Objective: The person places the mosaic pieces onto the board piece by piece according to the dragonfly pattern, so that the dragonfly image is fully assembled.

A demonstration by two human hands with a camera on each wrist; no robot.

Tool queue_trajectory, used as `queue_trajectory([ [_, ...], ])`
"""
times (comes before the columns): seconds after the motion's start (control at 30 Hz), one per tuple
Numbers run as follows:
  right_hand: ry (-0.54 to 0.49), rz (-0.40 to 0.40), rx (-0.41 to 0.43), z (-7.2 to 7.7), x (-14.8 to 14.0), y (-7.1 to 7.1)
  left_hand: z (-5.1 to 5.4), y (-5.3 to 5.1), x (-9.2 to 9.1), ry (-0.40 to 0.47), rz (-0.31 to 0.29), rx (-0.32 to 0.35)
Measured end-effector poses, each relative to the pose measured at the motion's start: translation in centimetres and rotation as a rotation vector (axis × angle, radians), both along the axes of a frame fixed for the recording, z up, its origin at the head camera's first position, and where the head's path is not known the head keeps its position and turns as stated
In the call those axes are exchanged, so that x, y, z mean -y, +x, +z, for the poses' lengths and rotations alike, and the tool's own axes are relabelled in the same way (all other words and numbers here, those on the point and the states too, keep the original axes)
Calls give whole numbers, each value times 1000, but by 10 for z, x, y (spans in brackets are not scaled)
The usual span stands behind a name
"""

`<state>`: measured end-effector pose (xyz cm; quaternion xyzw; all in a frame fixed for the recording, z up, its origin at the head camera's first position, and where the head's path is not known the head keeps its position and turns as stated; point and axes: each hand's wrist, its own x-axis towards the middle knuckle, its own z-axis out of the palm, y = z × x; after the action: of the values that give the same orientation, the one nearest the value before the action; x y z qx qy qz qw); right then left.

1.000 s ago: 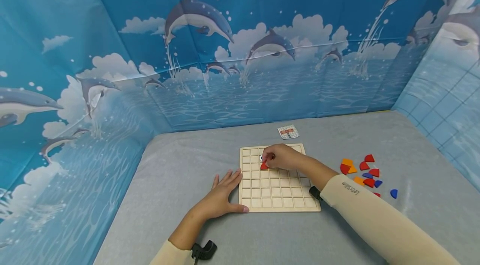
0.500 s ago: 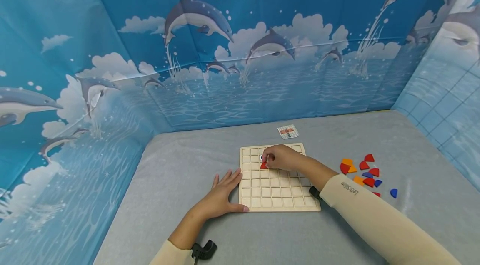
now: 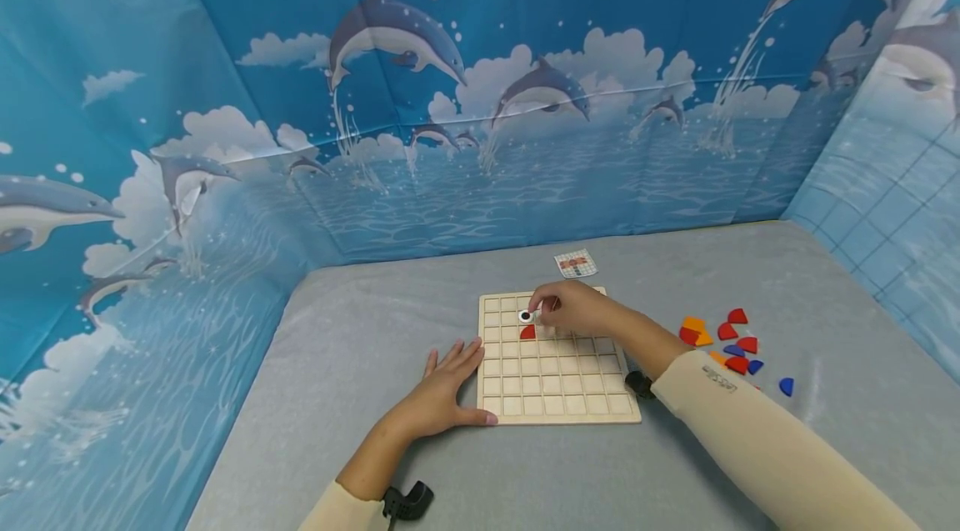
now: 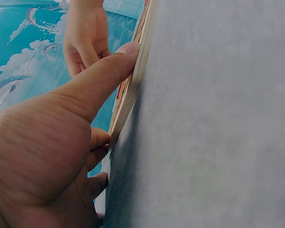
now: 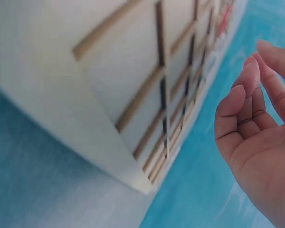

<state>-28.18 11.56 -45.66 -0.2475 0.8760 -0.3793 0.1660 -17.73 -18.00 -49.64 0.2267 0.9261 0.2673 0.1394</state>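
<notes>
A wooden grid board (image 3: 532, 385) lies flat on the grey cloth. In one of its cells sits a red quarter-circle piece (image 3: 528, 333), just below a white tile with a black dot (image 3: 525, 317). My right hand (image 3: 573, 308) hovers beside these two pieces, its fingers loosely bent; nothing shows between the fingertips (image 5: 249, 76) in the right wrist view. With fingers spread, my left hand (image 3: 438, 398) rests against the board's left edge, the thumb (image 4: 126, 50) touching the near left corner.
Several loose red, orange and blue pieces (image 3: 737, 365) are scattered right of the board, some overlapping. A small printed pattern card (image 3: 576, 264) lies behind it. A dolphin-patterned curtain (image 3: 540, 156) borders the table at the back and sides.
My right hand has let go of the red quarter-circle piece and moved slightly right, uncovering it and the dotted tile. My left hand has stayed in place.
</notes>
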Motion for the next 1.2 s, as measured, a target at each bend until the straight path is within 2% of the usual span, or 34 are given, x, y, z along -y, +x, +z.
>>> queue_trajectory([
  [0.23,-90,-70,2,13,-27,6,1,0,-1,3,10,12],
  [0.37,-97,-127,6,20,-43,11,1,1,-1,7,12,13],
  [0.63,-133,-191,-10,28,-76,21,1,1,-1,10,10,15],
  [0.8,-158,-185,16,29,-94,29,2,1,-1,10,11,13],
  [1.2,-101,-190,110,17,-130,50,-1,0,0,11,12,15],
])
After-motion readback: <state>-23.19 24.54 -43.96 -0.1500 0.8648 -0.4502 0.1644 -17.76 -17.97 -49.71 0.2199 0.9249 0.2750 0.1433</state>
